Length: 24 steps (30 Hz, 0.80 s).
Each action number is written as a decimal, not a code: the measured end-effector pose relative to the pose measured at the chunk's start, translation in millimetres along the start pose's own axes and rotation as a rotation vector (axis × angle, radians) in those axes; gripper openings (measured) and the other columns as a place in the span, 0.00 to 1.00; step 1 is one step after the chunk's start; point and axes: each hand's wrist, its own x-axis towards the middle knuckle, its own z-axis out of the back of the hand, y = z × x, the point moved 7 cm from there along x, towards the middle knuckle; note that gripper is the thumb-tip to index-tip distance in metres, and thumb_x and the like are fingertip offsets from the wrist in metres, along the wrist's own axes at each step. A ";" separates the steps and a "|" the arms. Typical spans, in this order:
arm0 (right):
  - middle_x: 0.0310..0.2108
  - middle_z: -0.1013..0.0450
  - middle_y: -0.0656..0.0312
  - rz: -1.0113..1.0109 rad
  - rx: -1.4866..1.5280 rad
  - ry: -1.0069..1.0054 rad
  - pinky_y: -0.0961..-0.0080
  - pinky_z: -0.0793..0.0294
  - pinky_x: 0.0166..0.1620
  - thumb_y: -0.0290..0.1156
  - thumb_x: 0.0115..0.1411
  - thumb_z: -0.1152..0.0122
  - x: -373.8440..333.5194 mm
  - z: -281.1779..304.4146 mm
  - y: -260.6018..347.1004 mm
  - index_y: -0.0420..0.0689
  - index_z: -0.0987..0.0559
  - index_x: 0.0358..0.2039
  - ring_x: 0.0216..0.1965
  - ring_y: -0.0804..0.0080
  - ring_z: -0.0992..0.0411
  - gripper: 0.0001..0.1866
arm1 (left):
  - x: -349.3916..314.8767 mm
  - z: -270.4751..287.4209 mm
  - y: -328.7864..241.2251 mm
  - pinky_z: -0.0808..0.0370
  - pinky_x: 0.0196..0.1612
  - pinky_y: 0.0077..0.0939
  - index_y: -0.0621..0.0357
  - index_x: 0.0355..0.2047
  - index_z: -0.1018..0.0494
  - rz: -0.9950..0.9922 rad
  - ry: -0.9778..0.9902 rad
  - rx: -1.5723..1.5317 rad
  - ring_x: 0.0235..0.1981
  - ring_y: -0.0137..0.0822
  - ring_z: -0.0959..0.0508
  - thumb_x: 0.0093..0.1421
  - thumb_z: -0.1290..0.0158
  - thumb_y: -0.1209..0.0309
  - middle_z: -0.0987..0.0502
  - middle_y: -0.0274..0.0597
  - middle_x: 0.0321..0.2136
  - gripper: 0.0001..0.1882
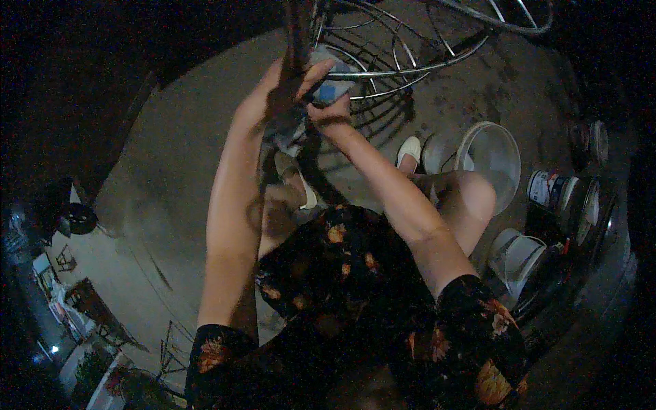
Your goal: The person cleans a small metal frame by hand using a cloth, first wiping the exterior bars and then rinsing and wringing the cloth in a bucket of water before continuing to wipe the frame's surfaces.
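Here we are with both hands up at the frame: our left hand point(316, 76) curls over a crumpled, pale grey-white cloth or film with a blue patch point(329, 90), and our right hand point(329, 115) closes on it from below. Both grips look narrow, fingers bent around the bundle; how hard they press, we can't tell. It sits at the left end of a shiny, curved, silver metal-rod frame point(383, 74), just beside a dark, blurred upright post point(294, 34). To work it well, we'd judge, one hand steadies while the other keeps the bundle snug against the rod. And the direction? The near rod's long axis runs rightward from our hands, bending up and away from us; the bundle shows no clear axis.
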 end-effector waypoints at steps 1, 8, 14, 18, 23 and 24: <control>0.45 0.29 0.54 0.030 0.055 -0.013 0.66 0.32 0.49 0.36 0.46 0.36 -3.4 -3.6 1.2 0.40 0.28 0.45 0.47 0.58 0.31 0.25 | -4.2 -0.5 -3.4 0.35 0.33 0.28 0.61 0.31 0.33 -0.008 -0.026 -0.114 0.29 0.30 0.36 0.56 0.45 0.51 0.34 0.34 0.25 0.23; 0.50 0.31 0.52 0.024 0.002 0.411 0.64 0.35 0.53 0.36 0.57 0.51 7.2 -10.0 19.6 0.41 0.31 0.51 0.51 0.54 0.33 0.21 | 11.6 7.4 16.0 0.33 0.47 0.28 0.59 0.51 0.37 0.020 -0.007 0.143 0.42 0.33 0.29 0.61 0.51 0.56 0.28 0.43 0.42 0.24; 0.48 0.30 0.49 0.416 -0.437 0.311 0.63 0.32 0.51 0.33 0.56 0.51 30.1 66.5 -44.8 0.45 0.30 0.51 0.48 0.52 0.31 0.21 | 5.2 10.0 18.5 0.33 0.31 0.31 0.62 0.30 0.33 -0.203 -0.156 0.134 0.26 0.32 0.35 0.57 0.48 0.51 0.32 0.39 0.22 0.23; 0.42 0.28 0.49 0.193 -0.792 0.505 0.63 0.29 0.47 0.30 0.54 0.49 37.6 84.3 -8.3 0.41 0.29 0.45 0.44 0.51 0.29 0.17 | 3.6 4.4 17.8 0.33 0.33 0.29 0.61 0.33 0.34 -0.126 -0.110 0.110 0.28 0.31 0.35 0.57 0.47 0.53 0.33 0.38 0.23 0.21; 0.46 0.33 0.42 0.288 -0.411 0.396 0.59 0.32 0.52 0.32 0.42 0.35 19.2 -11.1 -23.3 0.37 0.28 0.45 0.46 0.44 0.32 0.27 | 5.4 3.6 25.2 0.32 0.38 0.28 0.60 0.39 0.32 -0.082 -0.107 0.024 0.33 0.31 0.32 0.57 0.46 0.53 0.30 0.35 0.29 0.22; 0.46 0.31 0.45 0.298 -0.709 0.376 0.64 0.35 0.53 0.27 0.47 0.39 -0.1 -25.6 -24.7 0.37 0.31 0.48 0.49 0.51 0.33 0.25 | 0.9 10.3 35.5 0.32 0.41 0.28 0.60 0.41 0.30 -0.025 -0.099 0.018 0.35 0.30 0.31 0.58 0.46 0.53 0.28 0.34 0.31 0.22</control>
